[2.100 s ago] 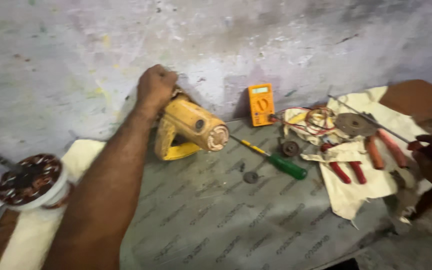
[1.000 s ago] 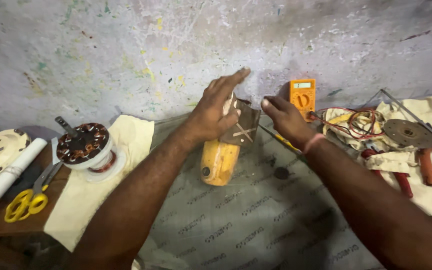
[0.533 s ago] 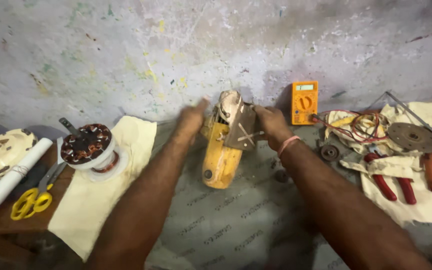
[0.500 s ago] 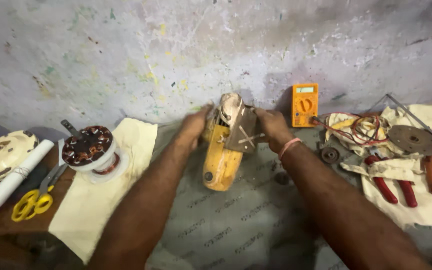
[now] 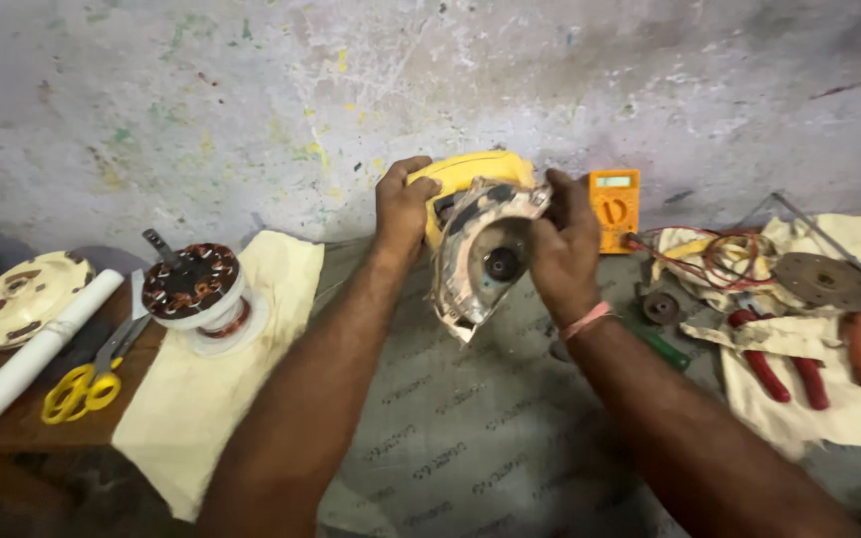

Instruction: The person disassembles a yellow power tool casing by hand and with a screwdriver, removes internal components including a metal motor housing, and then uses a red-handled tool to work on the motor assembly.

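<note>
wall: rough grey plaster wall point(image 5: 201, 110) across the far side, flecked with green, yellow and red paint marks
bench: dark brown wooden bench top point(image 5: 12, 423) at near left
covering: grey woven sheet point(image 5: 470, 448) printed with faint lettering, spread over the middle
light: dim and even, soft shadows at the wall's foot

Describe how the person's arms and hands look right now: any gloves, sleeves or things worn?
Both arms are bare as far as the picture shows, with no sleeves in view. The left hand and the right hand wear no gloves. The only thing worn is a thin pink band around the right wrist. No rings, watch or markings can be made out on either hand.
</note>
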